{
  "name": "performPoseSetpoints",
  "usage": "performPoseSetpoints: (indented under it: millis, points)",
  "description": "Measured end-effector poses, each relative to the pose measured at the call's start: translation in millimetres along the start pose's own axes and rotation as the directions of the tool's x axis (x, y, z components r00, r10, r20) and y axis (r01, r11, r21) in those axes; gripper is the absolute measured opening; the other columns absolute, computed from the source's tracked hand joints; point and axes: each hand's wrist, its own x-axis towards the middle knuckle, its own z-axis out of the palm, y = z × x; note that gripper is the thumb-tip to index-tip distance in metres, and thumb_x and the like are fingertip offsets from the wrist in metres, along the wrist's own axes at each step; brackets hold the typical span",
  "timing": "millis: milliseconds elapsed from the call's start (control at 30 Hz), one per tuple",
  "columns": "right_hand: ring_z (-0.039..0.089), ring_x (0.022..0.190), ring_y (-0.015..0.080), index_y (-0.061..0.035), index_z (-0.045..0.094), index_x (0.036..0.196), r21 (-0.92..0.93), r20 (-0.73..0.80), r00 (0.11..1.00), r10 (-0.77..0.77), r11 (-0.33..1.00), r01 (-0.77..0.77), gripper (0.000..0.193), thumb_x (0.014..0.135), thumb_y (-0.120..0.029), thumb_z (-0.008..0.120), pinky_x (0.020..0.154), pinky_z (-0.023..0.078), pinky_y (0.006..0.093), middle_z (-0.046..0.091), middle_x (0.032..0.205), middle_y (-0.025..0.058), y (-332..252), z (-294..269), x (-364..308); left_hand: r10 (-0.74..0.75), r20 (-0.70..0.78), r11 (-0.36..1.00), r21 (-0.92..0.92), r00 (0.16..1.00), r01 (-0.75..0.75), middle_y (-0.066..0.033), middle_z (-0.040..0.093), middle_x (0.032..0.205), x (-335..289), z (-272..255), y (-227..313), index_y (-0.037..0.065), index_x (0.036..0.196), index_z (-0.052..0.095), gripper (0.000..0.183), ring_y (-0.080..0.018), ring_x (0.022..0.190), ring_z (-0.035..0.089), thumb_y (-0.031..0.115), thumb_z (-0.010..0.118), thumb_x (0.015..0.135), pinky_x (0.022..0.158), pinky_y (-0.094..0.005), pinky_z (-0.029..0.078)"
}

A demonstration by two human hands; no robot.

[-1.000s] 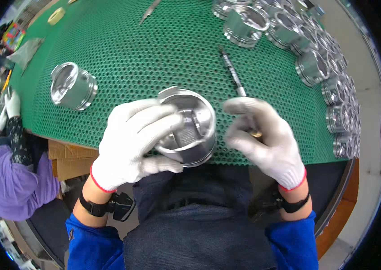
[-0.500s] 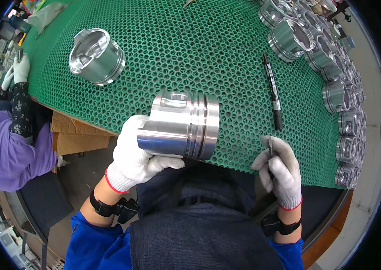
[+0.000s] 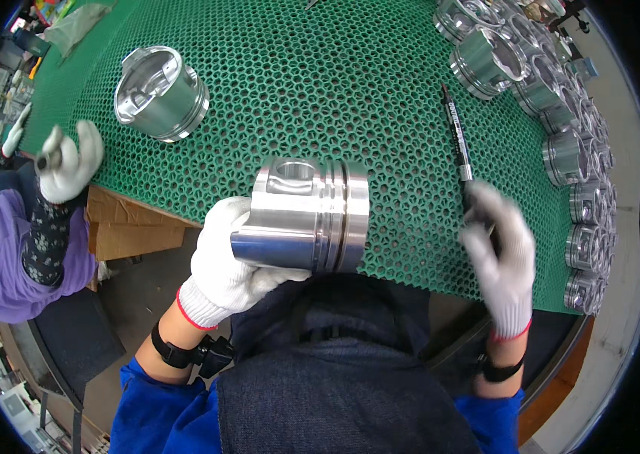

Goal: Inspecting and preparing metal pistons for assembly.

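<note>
From where I stand, the worker's left hand point(image 3: 222, 253) is closest, cupping a shiny piston point(image 3: 290, 219) from about 8 o'clock, thumb along the underside. The piston lies on its side above the mat's near edge, grooved end toward 3 o'clock. Just past 3 o'clock from it, the right hand point(image 3: 500, 246) is half curled, fingers partly open by the lower end of a black marker point(image 3: 457, 136); whether they grip it I can't tell.

Farther over the green mat point(image 3: 297, 91), one more piston point(image 3: 161, 98) stands at 10 o'clock, and a crowd of pistons point(image 3: 566, 159) lines the edge from 1 to 4 o'clock. Between 9 and 10, beyond a cardboard box point(image 3: 135, 223), is a co-worker's gloved hand point(image 3: 70, 166).

One hand alone bears that smooth metal—a slip of the knit glove could drop it past the edge, nicking the grooves. A careless sweep of the right hand might roll the marker away.

The left fingertips are hidden behind the piston. The right hand is blurred, and something dark within it—tool or marker end—won't resolve. At 12 o'clock the frame cuts off a thin tool point(image 3: 311, 4).
</note>
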Motion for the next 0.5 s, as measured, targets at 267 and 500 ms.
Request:
performPoseSetpoints:
  millis: [267,500]
  points:
    - [0.067,0.089,0.0255,-0.0106,0.062,0.124,0.071,0.203,0.976,0.08,0.993,-0.097,0.042,0.082,-0.013,0.057,0.078,0.053,0.0367,0.068,0.106,0.0157,9.1,-19.1,31.5,0.362,0.239,0.687,0.585,0.901,-0.432,-0.0074,0.068,0.099,10.5,-4.4,30.3,0.011,0.098,0.071,0.044,-0.0302,0.092,0.062,0.036,0.084,0.065,0.083,-0.0415,0.048]
    - [0.069,0.085,0.0221,0.0068,0.07,0.103,0.683,0.688,0.704,-0.178,0.487,-0.544,0.043,0.064,-0.009,0.061,0.075,0.054,0.0301,0.072,0.099,0.0178,-8.2,-73.0,-11.8,0.364,0.283,0.552,0.702,0.888,-0.45,-0.0164,0.057,0.101,5.7,-2.6,35.1,0.0,0.113,0.053,0.079,-0.0368,0.095,0.058,0.034,0.091,0.053,0.086,-0.0465,0.048]
